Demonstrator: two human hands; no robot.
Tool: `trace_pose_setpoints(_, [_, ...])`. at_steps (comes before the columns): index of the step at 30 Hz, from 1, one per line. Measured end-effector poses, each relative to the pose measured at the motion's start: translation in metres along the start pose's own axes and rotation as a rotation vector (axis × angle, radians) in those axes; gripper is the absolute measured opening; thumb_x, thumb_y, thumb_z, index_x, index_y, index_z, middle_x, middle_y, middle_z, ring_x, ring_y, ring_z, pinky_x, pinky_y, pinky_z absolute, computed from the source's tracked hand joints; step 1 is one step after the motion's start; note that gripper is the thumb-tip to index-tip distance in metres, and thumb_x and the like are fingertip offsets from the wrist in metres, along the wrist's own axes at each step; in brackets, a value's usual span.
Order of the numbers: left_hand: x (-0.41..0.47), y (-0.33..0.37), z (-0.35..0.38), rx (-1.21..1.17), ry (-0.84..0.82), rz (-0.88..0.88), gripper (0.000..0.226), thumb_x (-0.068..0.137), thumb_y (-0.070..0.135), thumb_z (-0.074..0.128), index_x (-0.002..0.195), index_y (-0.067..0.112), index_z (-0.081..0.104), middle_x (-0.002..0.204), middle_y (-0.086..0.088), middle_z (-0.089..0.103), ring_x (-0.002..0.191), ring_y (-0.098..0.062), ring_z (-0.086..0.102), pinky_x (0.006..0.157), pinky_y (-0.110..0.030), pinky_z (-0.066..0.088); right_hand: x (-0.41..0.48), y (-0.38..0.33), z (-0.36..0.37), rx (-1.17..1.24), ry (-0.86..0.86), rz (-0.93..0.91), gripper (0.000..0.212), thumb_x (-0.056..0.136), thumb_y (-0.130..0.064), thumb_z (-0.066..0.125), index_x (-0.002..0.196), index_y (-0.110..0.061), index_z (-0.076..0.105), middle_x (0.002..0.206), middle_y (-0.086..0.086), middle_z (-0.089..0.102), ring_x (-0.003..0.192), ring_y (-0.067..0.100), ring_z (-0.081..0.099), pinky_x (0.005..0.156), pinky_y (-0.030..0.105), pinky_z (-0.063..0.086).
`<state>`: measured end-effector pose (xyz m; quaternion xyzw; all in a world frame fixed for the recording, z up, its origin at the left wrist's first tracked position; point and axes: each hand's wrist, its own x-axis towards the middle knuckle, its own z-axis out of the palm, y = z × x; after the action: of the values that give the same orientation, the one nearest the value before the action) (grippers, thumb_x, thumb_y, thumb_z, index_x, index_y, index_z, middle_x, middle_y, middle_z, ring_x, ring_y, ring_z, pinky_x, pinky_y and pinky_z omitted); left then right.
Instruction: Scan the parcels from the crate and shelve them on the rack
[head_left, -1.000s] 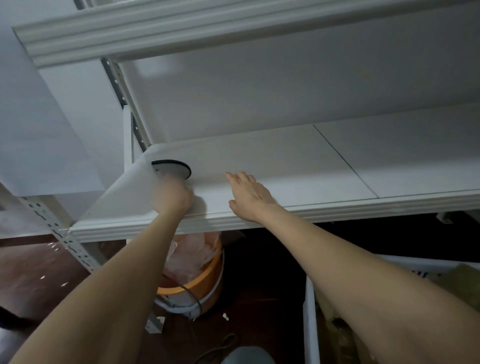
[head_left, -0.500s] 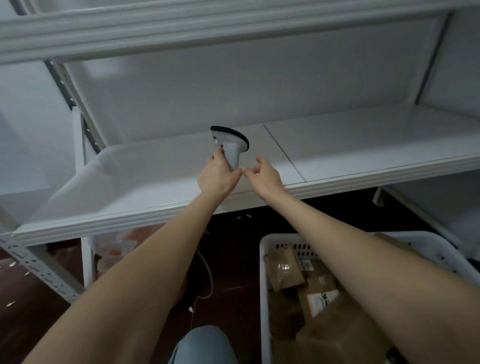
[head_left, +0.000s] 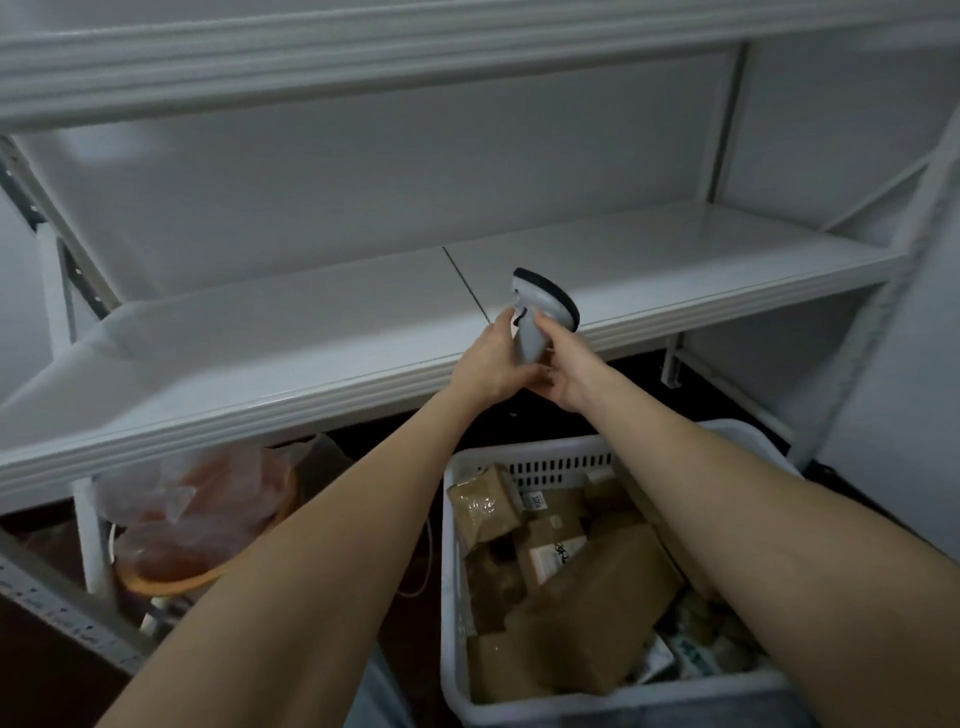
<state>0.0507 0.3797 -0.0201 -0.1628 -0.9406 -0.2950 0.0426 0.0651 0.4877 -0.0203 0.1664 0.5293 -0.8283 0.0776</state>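
At the centre of the frame both hands close round the grey handle of a handheld barcode scanner (head_left: 535, 317); the left hand (head_left: 491, 366) wraps it from the left, the right hand (head_left: 569, 371) from the right, and its black-rimmed head stands above their fingers, tilted toward the upper right. The scanner is held just in front of the edge of the white rack (head_left: 260, 353); brown parcels (head_left: 587, 613) lie heaped in the white crate (head_left: 451, 571) at the lower right, beneath the right forearm; an orange bucket (head_left: 171, 577) covered with a plastic bag (head_left: 182, 499) sits under the shelf at the lower left.
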Motion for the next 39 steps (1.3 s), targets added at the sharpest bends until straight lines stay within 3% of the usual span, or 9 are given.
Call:
trace_pose_setpoints(5, [-0.015, 0.031, 0.021, -0.062, -0.099, 0.063, 0.102, 0.078, 0.029, 0.075, 0.154, 0.012, 0.010, 0.140, -0.013, 0.048, 0.123, -0.028, 0.051, 0.099, -0.039, 0.045, -0.022, -0.001, -0.038, 0.070, 0.097, 0.045, 0.057, 0.086, -0.042, 0.070, 0.130, -0.010, 0.054, 0.113, 0.013, 0.068, 0.091, 0.026, 0.067, 0.058, 0.036, 0.056])
trace_pose_setpoints(11, [-0.038, 0.064, 0.039, -0.098, -0.202, 0.141, 0.099, 0.080, 0.025, 0.075, 0.153, 0.013, 0.009, 0.126, -0.013, 0.054, 0.111, -0.026, 0.056, 0.087, -0.033, 0.046, -0.049, 0.005, -0.074, 0.177, 0.167, 0.063, 0.056, 0.089, -0.040, 0.067, 0.132, -0.007, 0.051, 0.104, 0.015, 0.064, 0.082, 0.028, 0.065, 0.056, 0.038, 0.053])
trace_pose_setpoints(15, [-0.051, 0.079, 0.053, -0.173, -0.309, 0.126, 0.103, 0.079, 0.022, 0.076, 0.153, 0.018, 0.005, 0.103, -0.006, 0.059, 0.080, -0.017, 0.062, 0.062, -0.021, 0.052, -0.062, 0.019, -0.099, 0.267, 0.178, 0.067, 0.050, 0.089, -0.039, 0.068, 0.127, -0.009, 0.054, 0.101, 0.013, 0.066, 0.082, 0.027, 0.066, 0.045, 0.032, 0.055])
trace_pose_setpoints(18, [-0.055, 0.086, 0.069, -0.228, -0.394, 0.080, 0.111, 0.078, 0.024, 0.078, 0.154, 0.017, -0.002, 0.122, -0.009, 0.056, 0.102, -0.026, 0.063, 0.081, -0.031, 0.054, -0.068, 0.029, -0.118, 0.392, 0.158, 0.066, 0.037, 0.093, -0.035, 0.062, 0.119, -0.009, 0.056, 0.095, 0.009, 0.065, 0.081, 0.024, 0.064, 0.049, 0.032, 0.055])
trace_pose_setpoints(22, [-0.058, 0.092, 0.092, -0.254, -0.543, 0.005, 0.113, 0.080, 0.025, 0.077, 0.153, 0.010, -0.006, 0.148, -0.011, 0.039, 0.131, -0.023, 0.043, 0.097, -0.025, 0.038, -0.063, 0.045, -0.140, 0.495, 0.239, 0.049, 0.049, 0.096, -0.030, 0.058, 0.139, -0.008, 0.048, 0.127, 0.011, 0.060, 0.115, 0.026, 0.060, 0.080, 0.038, 0.051])
trace_pose_setpoints(25, [-0.057, 0.092, 0.100, -0.240, -0.659, -0.041, 0.098, 0.085, 0.030, 0.072, 0.153, 0.010, 0.005, 0.149, -0.010, 0.038, 0.130, -0.023, 0.045, 0.095, -0.029, 0.042, -0.064, 0.054, -0.153, 0.505, 0.272, 0.035, 0.045, 0.097, -0.019, 0.052, 0.140, -0.006, 0.046, 0.138, 0.015, 0.054, 0.118, 0.029, 0.058, 0.085, 0.039, 0.051])
trace_pose_setpoints(28, [-0.055, 0.086, 0.103, -0.227, -0.745, -0.070, 0.068, 0.091, 0.038, 0.063, 0.147, 0.014, 0.033, 0.136, -0.005, 0.051, 0.104, -0.018, 0.061, 0.085, -0.029, 0.053, -0.062, 0.066, -0.161, 0.424, 0.321, 0.078, 0.048, 0.085, -0.016, 0.059, 0.131, -0.002, 0.055, 0.124, 0.019, 0.063, 0.105, 0.034, 0.065, 0.086, 0.046, 0.056])
trace_pose_setpoints(34, [-0.061, 0.063, 0.103, -0.122, -0.599, -0.145, 0.046, 0.096, 0.033, 0.057, 0.135, 0.011, 0.050, 0.103, 0.000, 0.067, 0.085, -0.011, 0.066, 0.077, -0.029, 0.054, -0.062, 0.092, -0.166, 0.378, 0.355, 0.111, 0.033, 0.090, -0.008, 0.058, 0.121, 0.003, 0.051, 0.106, 0.022, 0.066, 0.087, 0.030, 0.068, 0.072, 0.040, 0.058])
trace_pose_setpoints(39, [-0.073, 0.039, 0.097, 0.041, -0.454, -0.227, 0.058, 0.091, 0.028, 0.063, 0.142, 0.010, 0.042, 0.129, -0.009, 0.057, 0.111, -0.022, 0.058, 0.091, -0.033, 0.049, -0.060, 0.104, -0.168, 0.276, 0.310, 0.184, 0.031, 0.093, -0.009, 0.058, 0.122, 0.001, 0.052, 0.097, 0.018, 0.063, 0.072, 0.022, 0.065, 0.054, 0.031, 0.054])
